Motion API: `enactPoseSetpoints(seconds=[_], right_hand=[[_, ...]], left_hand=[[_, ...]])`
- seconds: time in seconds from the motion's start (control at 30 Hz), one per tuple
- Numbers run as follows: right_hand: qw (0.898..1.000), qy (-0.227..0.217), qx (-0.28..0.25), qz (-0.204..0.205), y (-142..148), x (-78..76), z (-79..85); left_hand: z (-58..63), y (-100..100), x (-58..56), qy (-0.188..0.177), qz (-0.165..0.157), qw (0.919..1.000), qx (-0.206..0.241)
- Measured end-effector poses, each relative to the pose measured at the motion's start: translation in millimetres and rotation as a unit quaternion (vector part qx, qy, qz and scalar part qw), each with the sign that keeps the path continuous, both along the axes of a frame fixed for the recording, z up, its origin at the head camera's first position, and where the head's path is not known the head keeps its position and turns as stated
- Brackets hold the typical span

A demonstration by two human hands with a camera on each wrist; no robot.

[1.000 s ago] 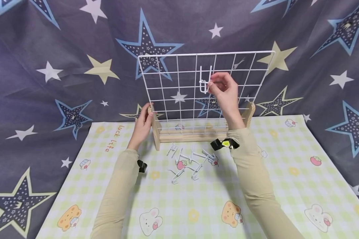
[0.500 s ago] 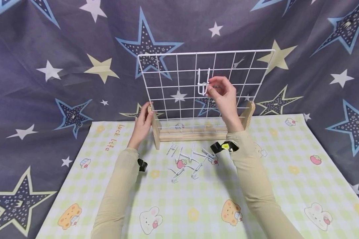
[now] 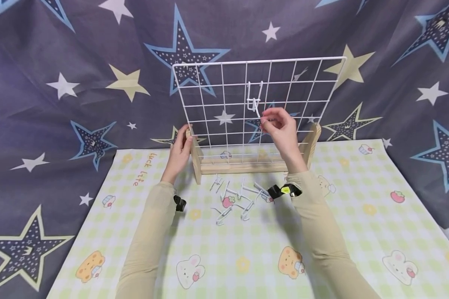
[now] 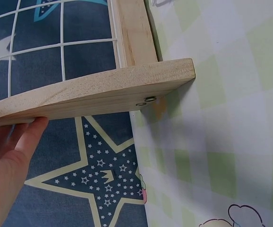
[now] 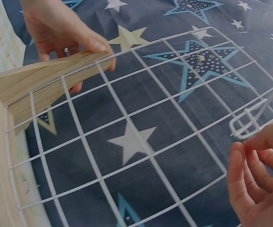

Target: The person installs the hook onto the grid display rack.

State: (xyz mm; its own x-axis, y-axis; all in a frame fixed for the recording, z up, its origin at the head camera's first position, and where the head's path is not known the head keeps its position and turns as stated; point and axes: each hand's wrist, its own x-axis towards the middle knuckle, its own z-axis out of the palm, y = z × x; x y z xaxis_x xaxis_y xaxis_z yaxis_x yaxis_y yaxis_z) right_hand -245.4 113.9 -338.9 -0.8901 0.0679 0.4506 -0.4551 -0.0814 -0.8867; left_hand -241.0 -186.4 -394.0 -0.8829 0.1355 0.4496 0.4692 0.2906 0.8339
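Note:
A white wire grid panel (image 3: pixel 247 62) stands upright in a wooden stand (image 3: pixel 239 168). My left hand (image 3: pixel 179 150) grips the stand's left side piece (image 4: pixel 94 90), thumb on the near side and fingers round the back. High on the panel, near its middle, hangs a white double-wire hook (image 3: pixel 252 103), its two upper ends at a horizontal wire. My right hand (image 3: pixel 283 132) pinches the tip of the hook's forward prong between thumb and forefinger. From the right wrist view, those fingertips (image 5: pixel 251 143) are right at the hook.
Several loose white wire hooks (image 3: pixel 224 215) lie on the checked tablecloth (image 3: pixel 209 245) in front of the stand. A dark star-patterned cloth (image 3: pixel 97 54) hangs close behind the panel. The stand's right side piece (image 3: pixel 311 143) is near my right forearm.
The hook has settled against the panel, its upper ends at the wire. My right hand has slid down from the hook's body to the prong's tip. My left hand keeps its place.

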Motion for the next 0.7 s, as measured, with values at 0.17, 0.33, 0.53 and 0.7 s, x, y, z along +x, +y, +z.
enactPoseSetpoints(seconds=[0.17, 0.33, 0.53, 0.7], right_hand=[[1.000, -0.023, 0.020, -0.003, 2.3, 4.0, -10.9], [0.999, -0.040, 0.036, 0.002, 4.2, 5.8, -22.9], [0.997, -0.047, 0.060, 0.011, 5.9, 7.8, -35.8], [0.994, -0.071, 0.079, 0.016, 7.1, 12.0, -43.9]], left_hand=[[-0.4, -0.5, -0.7, -0.003, -0.005, 1.0000, 0.005], [0.0, -0.2, -1.6, 0.006, -0.004, 0.9999, 0.009], [-0.1, 0.1, -2.3, 0.006, 0.001, 0.9999, 0.011], [-1.6, 0.3, -2.6, -0.001, 0.004, 0.9999, 0.012]])
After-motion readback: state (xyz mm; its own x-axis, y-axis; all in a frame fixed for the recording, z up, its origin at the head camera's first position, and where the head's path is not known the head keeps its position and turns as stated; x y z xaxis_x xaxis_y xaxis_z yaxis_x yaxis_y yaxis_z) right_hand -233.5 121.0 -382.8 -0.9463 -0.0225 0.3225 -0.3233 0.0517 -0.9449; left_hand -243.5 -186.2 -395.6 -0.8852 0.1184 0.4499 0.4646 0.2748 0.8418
